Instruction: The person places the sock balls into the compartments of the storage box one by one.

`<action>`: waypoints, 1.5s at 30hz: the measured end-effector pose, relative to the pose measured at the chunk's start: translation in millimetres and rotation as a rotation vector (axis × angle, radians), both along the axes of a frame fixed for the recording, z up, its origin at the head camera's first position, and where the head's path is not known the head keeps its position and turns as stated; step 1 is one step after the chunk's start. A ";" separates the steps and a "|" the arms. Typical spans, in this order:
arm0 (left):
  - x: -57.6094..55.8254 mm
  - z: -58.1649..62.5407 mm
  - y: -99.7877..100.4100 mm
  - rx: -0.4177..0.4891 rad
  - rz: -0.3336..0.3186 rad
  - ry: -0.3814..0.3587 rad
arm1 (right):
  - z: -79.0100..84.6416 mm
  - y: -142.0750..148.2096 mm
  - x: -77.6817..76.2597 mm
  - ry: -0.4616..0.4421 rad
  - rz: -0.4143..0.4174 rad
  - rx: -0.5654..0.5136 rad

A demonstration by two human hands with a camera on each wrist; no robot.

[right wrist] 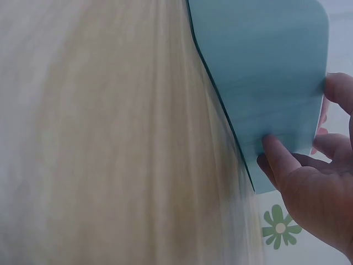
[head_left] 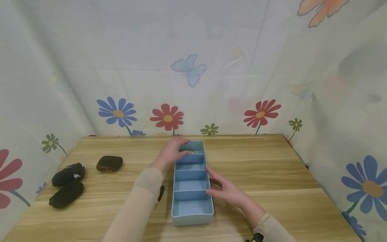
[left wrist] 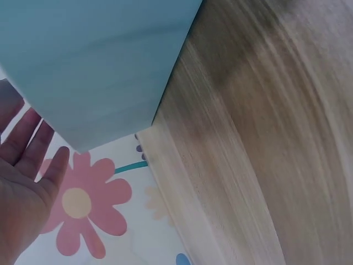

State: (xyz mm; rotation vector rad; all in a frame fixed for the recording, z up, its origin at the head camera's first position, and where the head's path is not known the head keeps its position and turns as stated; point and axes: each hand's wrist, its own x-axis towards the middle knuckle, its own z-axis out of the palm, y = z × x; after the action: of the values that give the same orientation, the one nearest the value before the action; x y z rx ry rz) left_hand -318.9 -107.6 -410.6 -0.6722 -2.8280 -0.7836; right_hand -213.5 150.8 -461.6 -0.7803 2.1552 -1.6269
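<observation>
A light blue box [head_left: 192, 220] with several compartments in a row stands lengthwise on the table. My left hand [head_left: 173, 153] reaches over its far left corner, with thumb and fingers spread apart at the far compartment. A small green thing [head_left: 189, 150] shows in there near the thumb, mostly hidden. In the left wrist view, the fingers of that hand extend past the edge of the blue wall. My right hand [head_left: 226, 192] touches the box's right side, its fingertips against the outer wall and rim. Bent but loose, the right fingers [right wrist: 280, 154] rest on the blue surface.
Two dark pouches, one behind [head_left: 69, 174] and one in front [head_left: 66, 194], lie at the table's left. Another dark pouch [head_left: 109, 163] lies farther back. Part of a black thing [head_left: 161, 193] shows beside the left sleeve. Flower-printed cloth [head_left: 193, 101] hangs around the wooden table [head_left: 257, 161].
</observation>
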 end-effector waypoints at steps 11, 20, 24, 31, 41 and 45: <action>11.4 -3.0 -6.7 0.132 0.028 0.018 | -1.5 0.7 -0.4 -0.004 -0.003 -0.014; 23.7 -3.9 -20.0 0.189 0.073 0.037 | -1.0 -0.6 1.4 -0.010 -0.018 -0.008; 28.8 -7.1 -27.8 0.227 0.076 0.043 | -0.9 -1.0 1.7 -0.002 -0.017 -0.011; 35.1 -10.7 -42.7 0.229 0.129 0.023 | -1.5 -1.7 1.1 0.003 -0.011 -0.019; 37.3 -12.6 -87.0 0.236 0.221 0.060 | -0.2 -2.3 2.0 0.006 -0.016 -0.016; 40.6 -14.9 -105.9 0.240 0.254 0.095 | 0.9 -2.6 2.9 0.003 -0.021 -0.002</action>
State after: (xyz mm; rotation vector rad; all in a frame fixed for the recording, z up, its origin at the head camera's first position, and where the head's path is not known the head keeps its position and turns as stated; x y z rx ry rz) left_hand -278.3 -213.6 -425.5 -0.2989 -2.6051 -0.9917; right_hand -210.5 148.3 -460.7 -0.7639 2.1706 -1.6396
